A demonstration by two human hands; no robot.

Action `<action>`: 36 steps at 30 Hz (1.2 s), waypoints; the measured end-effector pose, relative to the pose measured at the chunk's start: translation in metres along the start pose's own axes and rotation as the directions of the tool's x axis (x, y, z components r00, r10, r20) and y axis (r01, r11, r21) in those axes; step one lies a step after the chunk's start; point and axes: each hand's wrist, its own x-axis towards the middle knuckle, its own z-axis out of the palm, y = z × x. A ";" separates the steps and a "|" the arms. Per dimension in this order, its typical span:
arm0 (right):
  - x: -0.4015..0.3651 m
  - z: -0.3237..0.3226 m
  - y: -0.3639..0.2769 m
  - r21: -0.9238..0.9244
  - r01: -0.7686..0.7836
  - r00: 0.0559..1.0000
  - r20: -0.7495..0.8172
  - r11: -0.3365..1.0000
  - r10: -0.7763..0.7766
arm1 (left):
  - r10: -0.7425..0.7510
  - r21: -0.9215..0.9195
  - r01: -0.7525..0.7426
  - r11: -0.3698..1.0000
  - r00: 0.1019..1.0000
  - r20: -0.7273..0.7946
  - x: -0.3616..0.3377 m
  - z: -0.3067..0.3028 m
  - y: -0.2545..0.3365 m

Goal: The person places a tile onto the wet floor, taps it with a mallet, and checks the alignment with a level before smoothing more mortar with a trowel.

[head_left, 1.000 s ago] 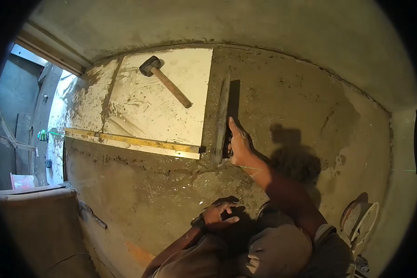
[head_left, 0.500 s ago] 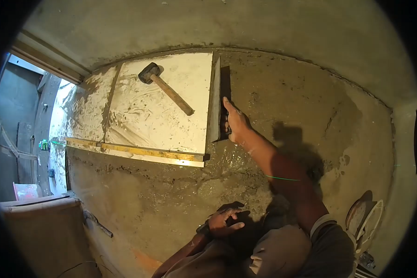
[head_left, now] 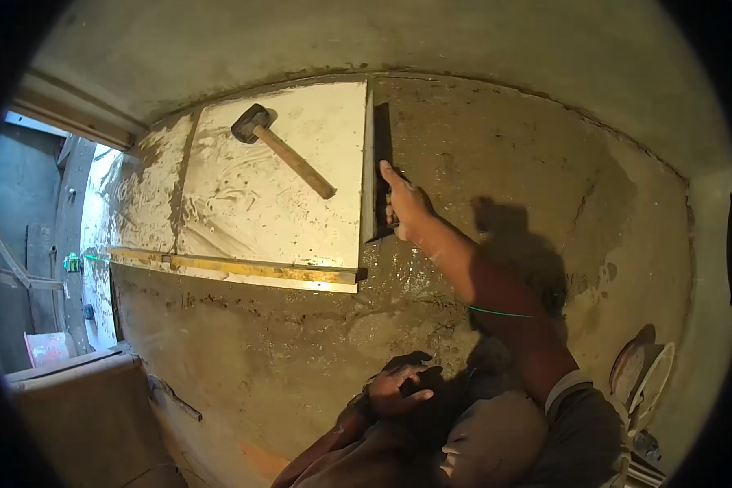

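My right hand point(head_left: 407, 206) is wrapped round the grip of a flat metal trowel point(head_left: 369, 175). The trowel stands on its edge along the right side of a large pale tile point(head_left: 285, 224). Wet grey mortar point(head_left: 480, 138) spreads to the right of it. On the tile lies a hammer point(head_left: 293, 160) with a black head and wooden handle. A yellow level or straight bar point(head_left: 236, 265) rests along the tile's near edge. My left hand point(head_left: 398, 390) is low in the view, near my knee, its fingers apart and holding nothing.
At the lower left is a brown box-like block point(head_left: 81, 407), with a dark tool point(head_left: 175, 396) beside it on the floor. A pink and white container point(head_left: 49, 348) and a small green device point(head_left: 72, 262) are further left. Round pale items point(head_left: 652, 386) lean at the lower right.
My right hand and the trowel have shifted slightly left, closer against the tile's edge. The camera view has moved a little. My left hand keeps its pose.
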 end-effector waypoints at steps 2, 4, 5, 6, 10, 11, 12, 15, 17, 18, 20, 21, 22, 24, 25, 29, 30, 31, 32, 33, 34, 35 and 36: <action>-0.002 0.006 -0.002 -0.049 0.032 0.998 -0.051 0.998 -0.035 | -0.003 -0.001 0.003 1.000 1.000 0.002 0.001 0.000 0.001; 0.002 0.005 0.001 -0.082 0.078 0.995 -0.048 0.994 -0.082 | 0.018 0.003 -0.018 1.000 1.000 -0.002 0.001 0.000 0.000; 0.005 0.003 0.004 -0.120 0.122 0.991 -0.033 0.985 -0.127 | 0.020 0.007 -0.020 1.000 1.000 0.004 0.001 0.000 0.001; 0.008 0.001 0.006 -0.122 0.124 0.992 -0.015 0.985 -0.127 | 0.009 0.002 -0.009 1.000 1.000 -0.002 0.002 0.001 0.001; -0.012 -0.014 -0.004 -0.122 0.106 0.989 -0.095 0.987 -0.118 | -0.040 -0.012 0.040 0.999 0.999 -0.016 -0.001 0.002 0.001; -0.015 -0.023 -0.005 -0.106 0.107 0.985 -0.123 0.989 -0.120 | -0.037 -0.014 0.036 0.999 0.999 -0.022 0.000 0.002 -0.001; -0.018 -0.032 -0.007 -0.091 0.106 0.981 -0.151 0.990 -0.119 | -0.049 -0.008 0.048 0.999 0.999 -0.019 -0.001 0.003 -0.003; -0.013 -0.062 -0.006 -0.010 0.060 0.993 -0.099 0.998 -0.061 | -0.028 0.003 0.028 1.000 1.000 -0.014 0.000 0.001 0.001; -0.014 -0.069 -0.004 0.008 0.076 0.990 -0.115 0.997 -0.075 | 0.007 0.014 -0.007 1.000 1.000 -0.001 0.001 -0.001 0.005; -0.011 -0.069 -0.002 0.016 0.068 0.992 -0.106 0.998 -0.065 | -0.001 0.025 0.000 1.000 1.000 0.003 0.002 -0.002 0.007; -0.033 -0.057 -0.012 -0.015 0.054 0.991 -0.119 0.998 -0.055 | -0.003 0.044 0.002 0.999 1.000 0.025 0.003 -0.002 0.007; -0.034 -0.053 -0.009 -0.007 0.034 0.997 -0.070 0.999 -0.035 | 0.010 0.057 -0.010 0.998 1.000 0.005 0.003 0.000 0.003; -0.033 -0.047 -0.002 -0.017 0.025 0.997 -0.077 1.000 -0.026 | 0.023 0.069 -0.022 0.997 1.000 -0.012 0.001 0.003 0.000; -0.038 -0.039 0.008 -0.016 0.029 0.999 -0.020 0.999 -0.030 | 0.067 0.051 -0.064 0.997 0.996 -0.051 0.000 0.007 -0.005; -0.042 -0.037 0.014 -0.003 0.040 0.998 0.048 0.999 -0.040 | 0.102 0.030 -0.099 0.995 0.988 -0.113 0.001 0.008 -0.006; -0.040 -0.032 0.034 -0.076 -0.005 1.000 -0.003 0.997 0.005 | 0.063 0.004 -0.063 0.998 0.990 -0.123 0.002 0.006 0.001; -0.039 -0.037 0.038 -0.078 -0.006 1.000 0.002 0.997 0.006 | 0.045 0.013 -0.044 0.999 0.993 -0.112 0.003 0.005 0.003; -0.044 -0.043 0.037 -0.050 0.008 1.000 -0.008 0.999 -0.008 | 0.028 0.022 -0.026 0.999 0.995 -0.099 0.003 0.004 0.005; -0.050 -0.051 0.034 -0.021 0.025 0.999 -0.020 0.999 -0.025 | 0.031 0.025 -0.028 0.999 0.994 -0.101 0.003 0.006 0.001; -0.054 -0.058 0.032 -0.020 0.031 0.999 -0.019 0.999 -0.031 | 0.079 0.048 -0.074 0.996 0.990 -0.119 0.005 0.008 -0.006; -0.061 -0.066 0.029 -0.032 0.049 0.997 -0.050 0.998 -0.051 | 0.128 0.070 -0.119 0.990 0.983 -0.134 0.007 0.009 -0.006; -0.069 -0.075 0.025 -0.044 0.065 0.994 -0.081 0.997 -0.068 | 0.132 0.071 -0.123 0.990 0.983 -0.132 0.007 0.010 -0.005; -0.077 -0.089 0.020 -0.036 0.075 0.993 -0.086 0.997 -0.078 | 0.102 0.061 -0.095 0.994 0.987 -0.124 0.007 0.010 -0.004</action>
